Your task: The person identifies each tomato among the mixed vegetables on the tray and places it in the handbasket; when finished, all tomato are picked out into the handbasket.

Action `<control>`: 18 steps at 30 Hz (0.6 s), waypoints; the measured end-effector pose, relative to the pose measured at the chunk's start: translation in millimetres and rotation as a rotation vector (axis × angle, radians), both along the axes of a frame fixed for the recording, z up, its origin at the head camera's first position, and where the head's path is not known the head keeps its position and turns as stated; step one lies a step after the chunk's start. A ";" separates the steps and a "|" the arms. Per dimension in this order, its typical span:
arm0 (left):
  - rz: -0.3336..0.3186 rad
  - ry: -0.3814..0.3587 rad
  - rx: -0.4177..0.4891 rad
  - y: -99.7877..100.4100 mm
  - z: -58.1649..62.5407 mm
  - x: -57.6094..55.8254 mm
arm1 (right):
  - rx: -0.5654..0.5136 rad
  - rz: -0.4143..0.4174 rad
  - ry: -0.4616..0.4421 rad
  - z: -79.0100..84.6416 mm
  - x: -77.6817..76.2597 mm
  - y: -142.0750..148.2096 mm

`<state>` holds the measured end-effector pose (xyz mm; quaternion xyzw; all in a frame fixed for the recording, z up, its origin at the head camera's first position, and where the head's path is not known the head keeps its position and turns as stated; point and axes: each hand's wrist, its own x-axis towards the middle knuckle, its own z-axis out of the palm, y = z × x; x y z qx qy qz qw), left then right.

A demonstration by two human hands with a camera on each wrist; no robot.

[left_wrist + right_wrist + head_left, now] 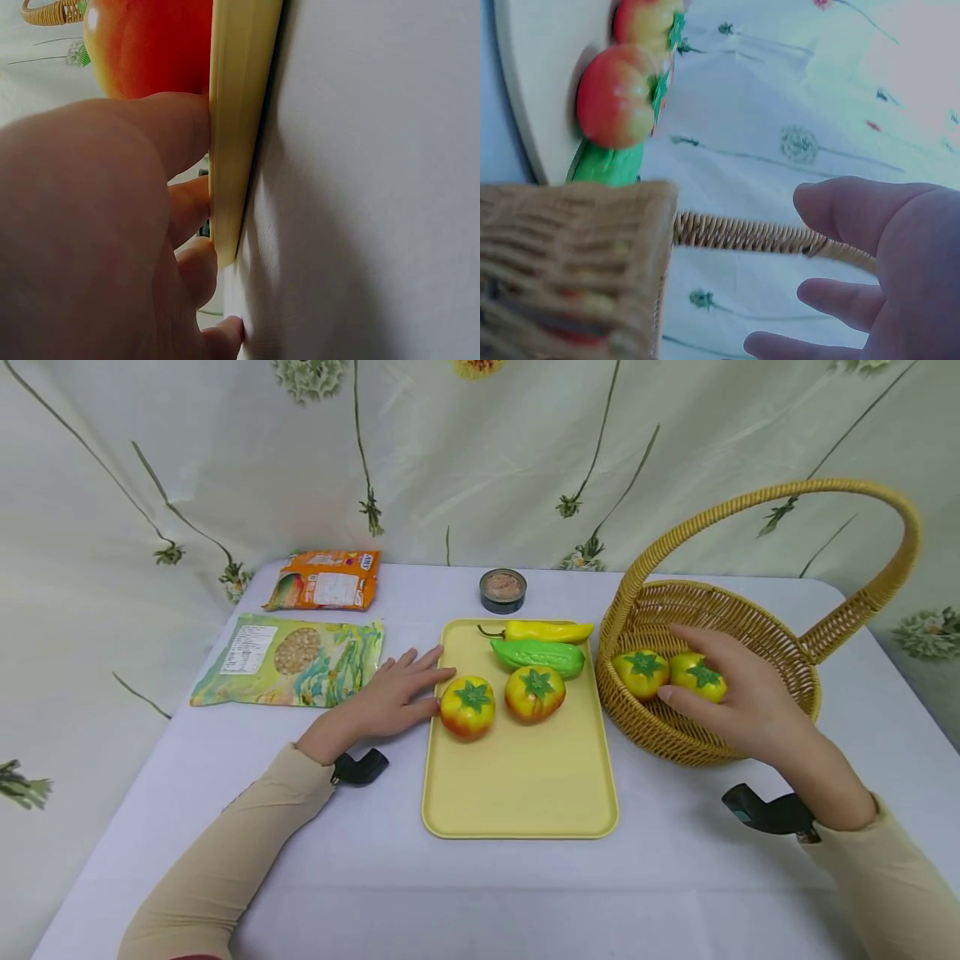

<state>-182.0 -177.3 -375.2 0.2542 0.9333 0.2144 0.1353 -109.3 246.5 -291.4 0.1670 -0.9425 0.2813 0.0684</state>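
Observation:
My left hand [392, 695] lies with spread fingers at the left rim of a yellow tray [525, 787], and the left wrist view shows fingertips on that rim. Close to its thumb sits a yellow-red tomato [467, 717]; a second tomato [534, 700] is beside it. Behind them lie a green cucumber [542, 656] and a yellow chili pepper [551, 632]. Over the wicker basket [667, 745], my right hand [753, 697] hovers with thumb and fingers apart around a tomato [697, 681]. Another tomato [642, 675] lies left of it. The right wrist view shows nothing between the fingers [844, 300].
The basket's tall handle [780, 489] arches above its bowl. A small round tin [503, 592] stands behind the tray. Left of it lie an orange packet [330, 583] and a green bag [292, 662]. Flower-printed cloth [450, 460] hangs behind the white-covered table [360, 877].

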 end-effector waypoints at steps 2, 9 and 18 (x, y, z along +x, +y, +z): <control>0.000 -0.001 0.003 0.0 0.0 0.1 | -0.005 0.031 0.017 2.1 2.1 -7.2; -0.001 0.000 -0.006 -0.4 0.2 -1.3 | -0.010 0.155 0.058 6.0 4.0 -32.7; -0.004 0.000 -0.003 -0.6 -2.2 -2.7 | -0.002 0.274 -0.006 -2.0 -1.7 -66.4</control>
